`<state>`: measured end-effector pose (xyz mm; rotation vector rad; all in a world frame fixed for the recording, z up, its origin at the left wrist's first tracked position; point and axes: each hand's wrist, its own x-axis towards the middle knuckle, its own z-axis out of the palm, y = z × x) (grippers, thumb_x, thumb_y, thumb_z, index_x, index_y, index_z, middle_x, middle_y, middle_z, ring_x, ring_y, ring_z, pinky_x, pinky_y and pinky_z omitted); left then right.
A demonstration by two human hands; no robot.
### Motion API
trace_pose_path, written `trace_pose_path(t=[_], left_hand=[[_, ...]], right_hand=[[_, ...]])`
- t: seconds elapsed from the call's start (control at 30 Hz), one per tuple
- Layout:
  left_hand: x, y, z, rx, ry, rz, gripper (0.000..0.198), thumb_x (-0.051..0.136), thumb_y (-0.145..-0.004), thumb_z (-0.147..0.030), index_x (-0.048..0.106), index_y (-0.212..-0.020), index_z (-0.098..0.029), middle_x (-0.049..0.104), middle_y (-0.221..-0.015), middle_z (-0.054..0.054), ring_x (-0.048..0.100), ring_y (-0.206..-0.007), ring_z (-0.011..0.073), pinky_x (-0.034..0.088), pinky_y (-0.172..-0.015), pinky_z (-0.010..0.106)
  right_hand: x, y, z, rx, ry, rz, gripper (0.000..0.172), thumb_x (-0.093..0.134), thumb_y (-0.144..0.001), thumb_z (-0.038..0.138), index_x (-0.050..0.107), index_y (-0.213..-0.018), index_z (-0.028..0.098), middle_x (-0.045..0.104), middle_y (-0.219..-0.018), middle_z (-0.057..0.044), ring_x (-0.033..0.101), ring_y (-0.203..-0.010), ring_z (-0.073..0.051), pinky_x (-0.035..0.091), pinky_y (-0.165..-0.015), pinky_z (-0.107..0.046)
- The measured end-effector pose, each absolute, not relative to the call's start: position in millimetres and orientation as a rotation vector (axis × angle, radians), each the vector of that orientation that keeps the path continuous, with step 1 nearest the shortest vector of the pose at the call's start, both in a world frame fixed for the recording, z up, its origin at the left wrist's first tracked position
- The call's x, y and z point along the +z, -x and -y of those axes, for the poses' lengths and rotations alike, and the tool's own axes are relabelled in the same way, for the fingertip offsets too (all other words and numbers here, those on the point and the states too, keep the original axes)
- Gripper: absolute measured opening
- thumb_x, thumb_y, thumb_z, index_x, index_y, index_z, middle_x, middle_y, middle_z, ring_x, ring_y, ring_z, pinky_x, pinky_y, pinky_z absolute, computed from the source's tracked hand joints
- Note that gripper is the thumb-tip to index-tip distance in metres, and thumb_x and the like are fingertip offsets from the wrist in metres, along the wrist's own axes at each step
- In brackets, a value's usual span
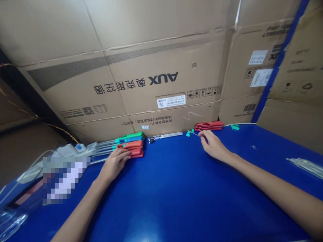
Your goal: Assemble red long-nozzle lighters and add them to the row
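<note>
Left hand point(116, 162) at centre left, fingers loosely curled, resting on the stacked lighters point(130, 145): green, blue, orange, red handles, metal tubes pointing left. Right hand point(212, 144) at upper centre right, fingertips pinched on a thin rod point(192, 132) beside a small green cap point(188, 133). Bare tubes point(165, 135) lying between the hands, loose red handles point(209, 125) just behind the right. Judged partway: a few lighters assembled, several parts left on the blue table point(166, 188).

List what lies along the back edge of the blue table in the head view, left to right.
Clear plastic bags → stacked lighters under the left hand → loose metal rods → small teal piece → right hand → red handles → teal scrap.
</note>
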<state>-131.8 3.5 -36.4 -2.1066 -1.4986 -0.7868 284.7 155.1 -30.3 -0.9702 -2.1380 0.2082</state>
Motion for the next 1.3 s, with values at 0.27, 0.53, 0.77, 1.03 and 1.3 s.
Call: trace_pose_path(t=[0.27, 0.53, 0.77, 1.03, 1.3], left_hand=[[-38.8, 132.6, -7.8, -0.788, 2.104, 1.523, 0.032, 0.047, -0.096, -0.037, 0.074, -0.095, -0.020, 0.074, -0.093, 0.010, 0.067, -0.089, 0.0241, 0.056, -0.082, 0.041], [-34.3, 129.0, -3.4, -0.796, 2.114, 1.516, 0.029, 0.051, -0.095, -0.037, 0.072, -0.100, -0.019, 0.073, -0.096, 0.011, 0.066, -0.090, 0.0243, 0.055, -0.082, 0.040], [-34.3, 129.4, -3.9, -0.792, 2.148, 1.502, 0.029, 0.048, -0.096, -0.034, 0.073, -0.096, -0.019, 0.075, -0.094, 0.009, 0.068, -0.090, 0.0240, 0.056, -0.083, 0.041], [-38.2, 125.8, -7.6, -0.782, 2.171, 1.501, 0.030, 0.045, -0.097, -0.028, 0.073, -0.099, -0.018, 0.075, -0.098, 0.010, 0.067, -0.095, 0.0240, 0.055, -0.086, 0.041], [-39.5, 126.2, -7.2, -0.806, 2.150, 1.524, 0.028, 0.049, -0.096, -0.033, 0.072, -0.101, -0.019, 0.075, -0.100, 0.011, 0.068, -0.097, 0.0253, 0.055, -0.089, 0.043]], right_hand=[[-33.3, -285.2, -155.6, 0.207, 0.984, 2.140, 0.018, 0.038, -0.089, 0.021, 0.056, -0.093, 0.020, 0.060, -0.094, -0.010, 0.061, -0.089, -0.024, 0.048, -0.083, -0.039], [-34.0, -287.0, -157.5, 0.202, 0.997, 2.141, 0.020, 0.037, -0.090, 0.022, 0.057, -0.094, 0.019, 0.061, -0.094, -0.011, 0.061, -0.090, -0.025, 0.049, -0.084, -0.041], [-34.7, -287.6, -157.6, 0.209, 1.006, 2.154, 0.020, 0.037, -0.090, 0.023, 0.057, -0.094, 0.019, 0.061, -0.096, -0.011, 0.061, -0.090, -0.025, 0.048, -0.084, -0.041], [-34.6, -286.6, -156.0, 0.222, 1.005, 2.149, 0.020, 0.038, -0.089, 0.023, 0.057, -0.093, 0.019, 0.062, -0.096, -0.012, 0.062, -0.090, -0.026, 0.049, -0.084, -0.041], [-36.0, -286.5, -156.6, 0.223, 0.996, 2.136, 0.020, 0.039, -0.088, 0.025, 0.058, -0.092, 0.019, 0.063, -0.094, -0.011, 0.062, -0.089, -0.025, 0.049, -0.083, -0.040]])
